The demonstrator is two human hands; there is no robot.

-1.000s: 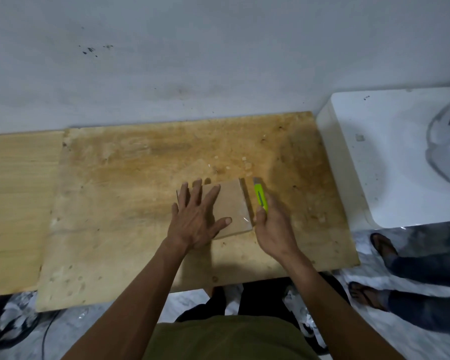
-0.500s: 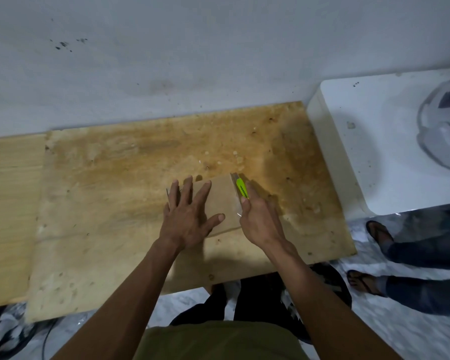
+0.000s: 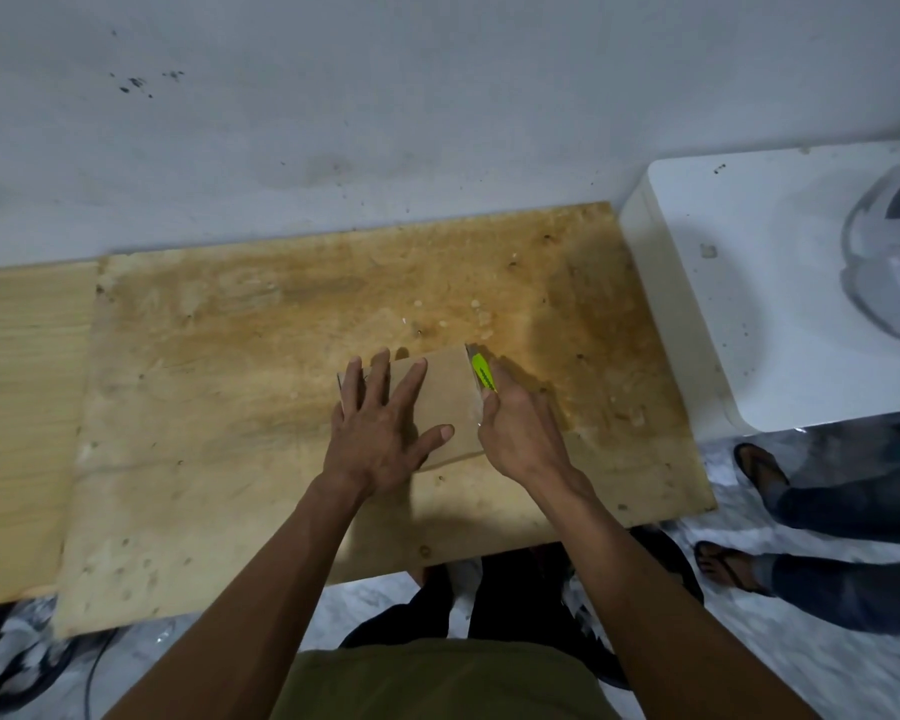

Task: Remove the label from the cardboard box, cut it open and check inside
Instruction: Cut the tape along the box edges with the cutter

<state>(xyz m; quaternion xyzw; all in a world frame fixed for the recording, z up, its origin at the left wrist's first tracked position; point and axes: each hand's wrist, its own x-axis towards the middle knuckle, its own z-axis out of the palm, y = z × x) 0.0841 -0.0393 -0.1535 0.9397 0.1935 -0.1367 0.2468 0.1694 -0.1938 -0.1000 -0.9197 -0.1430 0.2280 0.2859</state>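
A small flat cardboard box (image 3: 450, 394) lies on the stained plywood board (image 3: 261, 387), a little right of the middle. My left hand (image 3: 380, 433) lies flat on the box's left half with the fingers spread, pressing it down. My right hand (image 3: 520, 433) is shut on a lime-green utility knife (image 3: 483, 376) at the box's right edge. The knife's tip touches the box's far right corner. A strip of clear tape shines along that right edge. No label shows on the visible part of the box top.
A grey wall runs behind the board. A paler wooden panel (image 3: 22, 418) adjoins on the left. A white block (image 3: 749, 304) stands to the right with a clear dome (image 3: 889, 262) on it. Another person's sandalled feet (image 3: 739, 517) stand on the floor at the right.
My right hand has brought the knife in from just right of the box to its right edge. My left hand has stayed flat on the box.
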